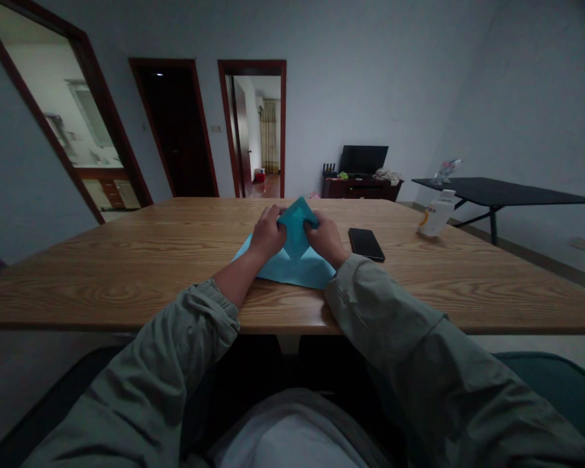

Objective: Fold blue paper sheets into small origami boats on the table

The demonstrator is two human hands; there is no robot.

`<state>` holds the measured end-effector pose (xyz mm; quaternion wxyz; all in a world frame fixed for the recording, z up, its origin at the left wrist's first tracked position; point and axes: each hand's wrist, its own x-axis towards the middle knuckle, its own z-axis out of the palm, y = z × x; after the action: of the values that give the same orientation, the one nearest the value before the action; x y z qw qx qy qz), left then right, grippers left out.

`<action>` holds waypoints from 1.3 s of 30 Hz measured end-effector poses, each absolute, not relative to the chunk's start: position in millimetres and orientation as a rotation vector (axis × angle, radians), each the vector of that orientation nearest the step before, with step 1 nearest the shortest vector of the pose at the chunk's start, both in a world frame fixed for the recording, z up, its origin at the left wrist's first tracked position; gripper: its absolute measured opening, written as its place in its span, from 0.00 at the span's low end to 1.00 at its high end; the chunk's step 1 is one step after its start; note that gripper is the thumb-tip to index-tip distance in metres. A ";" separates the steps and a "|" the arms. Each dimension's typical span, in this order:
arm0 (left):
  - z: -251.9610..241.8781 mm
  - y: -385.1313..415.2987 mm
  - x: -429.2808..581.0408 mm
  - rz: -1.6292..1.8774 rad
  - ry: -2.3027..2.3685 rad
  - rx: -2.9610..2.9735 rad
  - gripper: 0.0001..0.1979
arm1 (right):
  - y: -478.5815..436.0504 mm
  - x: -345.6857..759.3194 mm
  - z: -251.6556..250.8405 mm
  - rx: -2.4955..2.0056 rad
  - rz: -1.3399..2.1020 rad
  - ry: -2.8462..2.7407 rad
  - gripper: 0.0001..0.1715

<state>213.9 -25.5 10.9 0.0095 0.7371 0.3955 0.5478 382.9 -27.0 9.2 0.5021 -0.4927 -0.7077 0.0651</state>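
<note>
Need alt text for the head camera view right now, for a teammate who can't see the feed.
The left hand and right hand hold up a folded flap of blue paper on a wooden table. A black phone lies just right of the paper, with a white bottle farther right.
</note>
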 end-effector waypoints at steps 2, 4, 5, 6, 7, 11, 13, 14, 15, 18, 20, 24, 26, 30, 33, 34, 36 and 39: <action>9.1 -19.7 207.2 1.699 1.185 2.269 0.16 | -24.4 389.0 6.7 -1.130 0.220 -1.719 0.13; 6.5 -13.9 201.1 1.663 1.119 2.188 0.15 | -21.4 394.4 3.2 -1.058 0.340 -1.719 0.15; 5.2 -11.3 198.8 1.640 1.083 2.124 0.14 | -20.0 396.4 1.4 -1.028 0.415 -1.713 0.16; 4.0 -9.1 197.0 1.618 1.050 2.039 0.13 | -18.8 397.9 0.0 -1.007 0.492 -1.705 0.18; 3.1 -7.4 195.8 1.591 1.017 1.937 0.13 | -18.0 398.9 -1.0 -0.991 0.563 -1.696 0.19; 3.0 -6.2 192.3 1.400 0.871 1.487 0.12 | -17.2 399.9 -1.1 -0.933 0.706 -1.676 0.26; 5.0 -8.5 188.4 1.269 0.794 1.351 0.13 | -17.7 400.2 0.1 -0.895 0.722 -1.673 0.28; 6.4 -10.2 185.7 1.203 0.765 1.314 0.14 | -18.1 400.4 0.6 -0.881 0.724 -1.677 0.28; 7.8 -12.0 182.8 1.140 0.739 1.290 0.15 | -18.6 400.6 1.1 -0.871 0.725 -1.687 0.27; 11.5 -17.2 174.9 1.012 0.671 1.242 0.16 | -20.5 400.9 1.7 -0.870 0.721 -1.732 0.25; 12.3 -19.4 172.7 0.999 0.650 1.216 0.16 | -22.0 400.7 1.6 -0.890 0.722 -1.745 0.26; 9.8 -19.0 175.5 1.054 0.738 1.265 0.16 | -25.1 400.4 1.8 -0.939 0.707 -1.767 0.27; 7.5 -16.9 177.6 1.112 0.786 1.329 0.18 | -26.8 401.0 2.7 -0.936 0.770 -1.763 0.31; 4.3 -12.8 179.0 1.277 0.795 1.418 0.25 | -28.6 402.3 5.2 -0.861 1.104 -1.667 0.42; 3.0 -11.2 178.9 1.329 0.778 1.467 0.28 | -27.8 401.3 6.2 -0.861 1.173 -1.575 0.37; 2.6 -10.9 178.9 1.330 0.772 1.481 0.28 | -27.3 400.6 6.2 -0.883 1.149 -1.564 0.36; 1.8 -10.3 178.7 1.325 0.756 1.503 0.30 | -26.4 399.1 6.0 -0.932 1.074 -1.566 0.35; 1.4 -10.2 177.9 1.299 0.757 1.528 0.29 | -25.3 397.8 5.4 -0.957 0.990 -1.591 0.35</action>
<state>177.9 -10.2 1.4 0.4787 0.6259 0.3101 0.5319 397.8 -25.3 5.4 0.4960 -0.3949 -0.6566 0.4085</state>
